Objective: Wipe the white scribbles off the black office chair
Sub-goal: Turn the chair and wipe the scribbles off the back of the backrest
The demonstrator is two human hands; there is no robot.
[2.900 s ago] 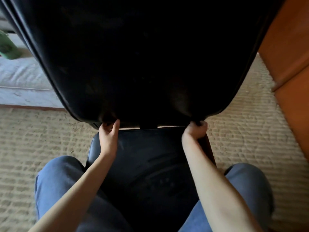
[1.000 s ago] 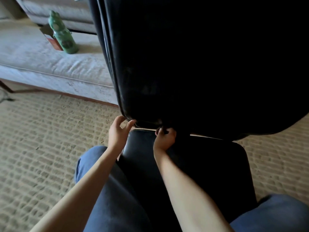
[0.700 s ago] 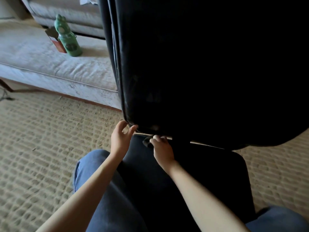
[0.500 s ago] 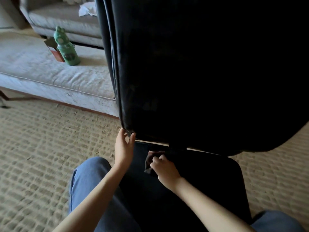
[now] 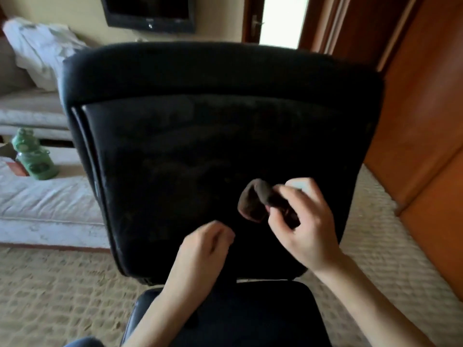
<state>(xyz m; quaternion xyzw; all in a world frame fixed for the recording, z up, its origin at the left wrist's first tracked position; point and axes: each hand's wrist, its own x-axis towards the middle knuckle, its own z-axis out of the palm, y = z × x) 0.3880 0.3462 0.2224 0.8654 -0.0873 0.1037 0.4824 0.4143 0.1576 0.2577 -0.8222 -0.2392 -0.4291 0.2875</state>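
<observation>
The black office chair (image 5: 200,136) faces me, its tall backrest filling the middle of the head view and its seat at the bottom. Faint pale smears show across the backrest; the picture is blurred. My right hand (image 5: 305,221) pinches a small dark brown cloth (image 5: 255,201) in front of the lower right part of the backrest. My left hand (image 5: 203,246) hovers lower and to the left with loosely curled fingers, holding nothing, before the backrest's lower middle.
A pale sofa (image 5: 37,201) stands at the left with a green frog-shaped bottle (image 5: 32,159) on it and white cloth piled behind. Orange wooden panels (image 5: 426,121) line the right. A woven beige carpet (image 5: 50,296) covers the floor. A dark screen (image 5: 147,11) hangs on the far wall.
My view lifted from the backrest's bottom edge to the whole backrest. My right hand took up the dark cloth from the seat and raised it. My left hand let go of the backrest edge.
</observation>
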